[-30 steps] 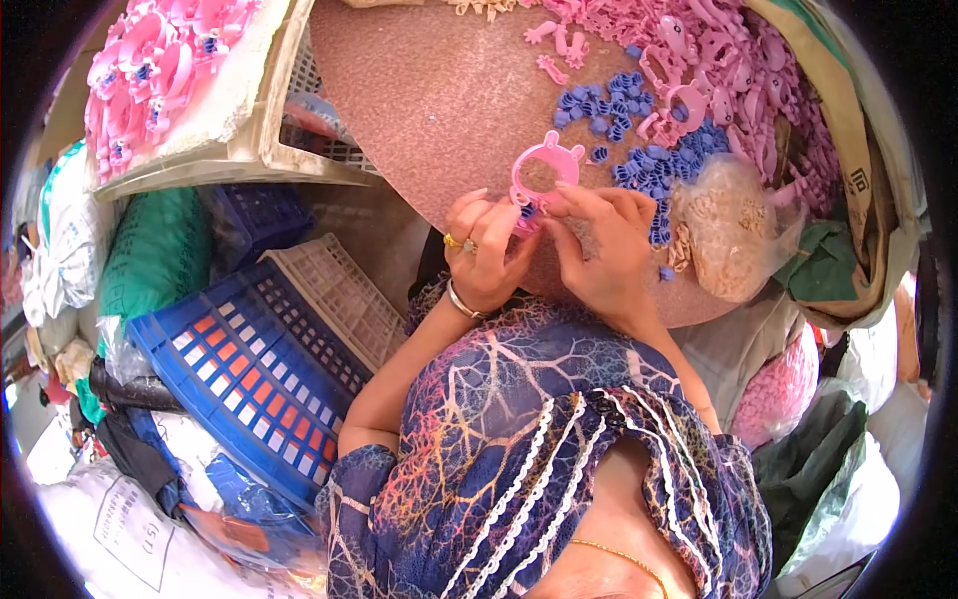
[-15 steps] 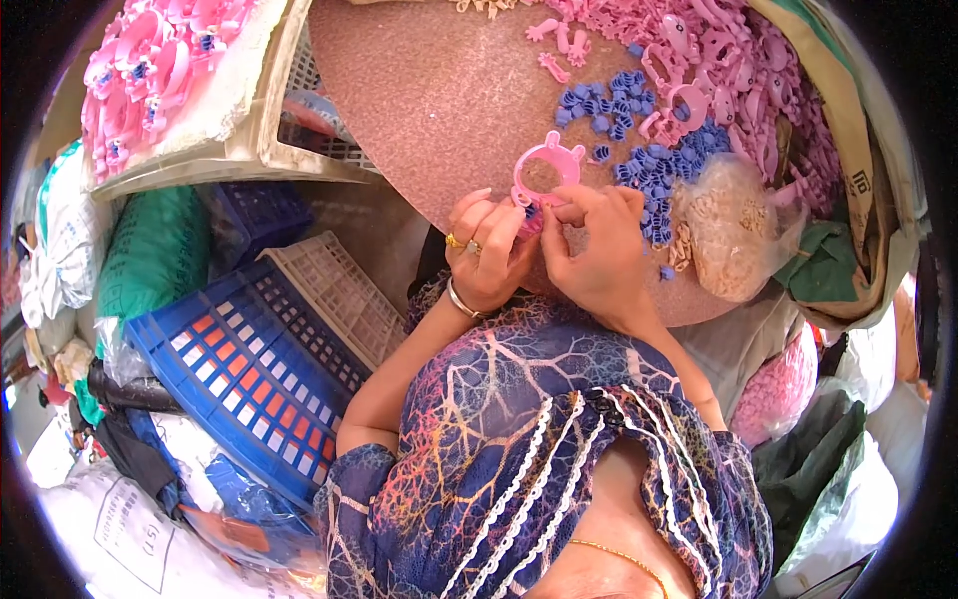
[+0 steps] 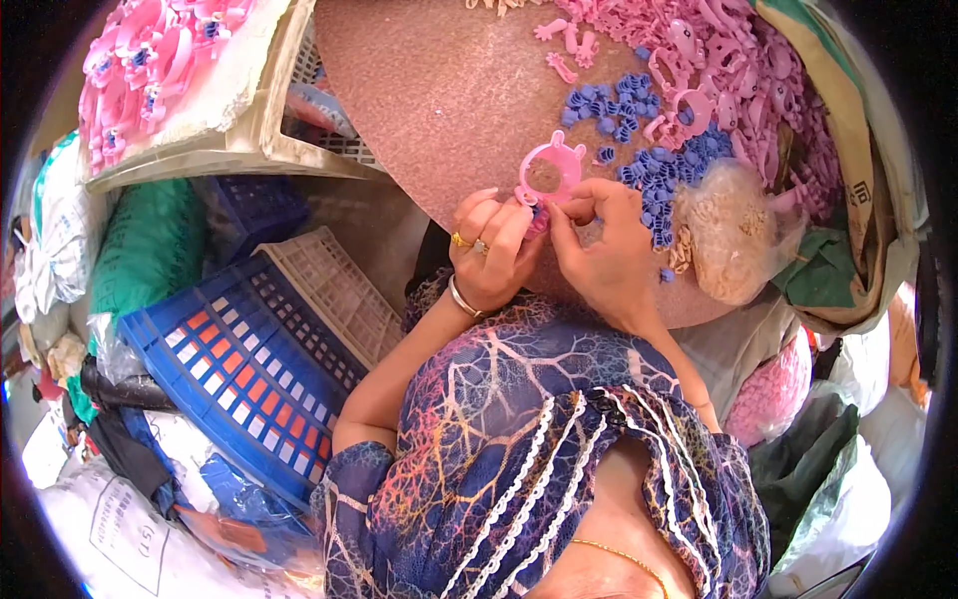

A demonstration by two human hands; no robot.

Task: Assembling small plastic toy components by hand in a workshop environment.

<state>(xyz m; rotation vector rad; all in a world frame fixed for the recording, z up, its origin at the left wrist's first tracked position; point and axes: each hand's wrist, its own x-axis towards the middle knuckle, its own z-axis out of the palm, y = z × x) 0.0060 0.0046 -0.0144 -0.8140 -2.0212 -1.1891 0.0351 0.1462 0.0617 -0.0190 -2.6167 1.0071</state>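
Observation:
Over the near edge of a reddish-brown table [image 3: 419, 110], both my hands meet at a pink plastic ring-shaped piece [image 3: 576, 172] with small knobs on its rim. My left hand [image 3: 489, 250], with rings and a bangle, pinches its lower end, where a dark blue bit shows between the fingers. The thumb and forefinger of my right hand [image 3: 609, 250] press at the same end from the other side. Fingers cover most of the joint there. Just right of the hands lie many small blue plastic parts [image 3: 654, 205].
A heap of pink plastic parts [image 3: 738, 80] fills the table's far right. Near it sits a clear bag of beige pieces [image 3: 728, 240]. At upper left, pink pieces [image 3: 150, 70] lie on a white board over a crate [image 3: 269, 140]. A blue basket [image 3: 190, 309] leans at my left.
The view has shifted slightly. Both hands keep their pinch on the pink ring piece, which is turned a little; the right fingers have moved slightly at its lower end.

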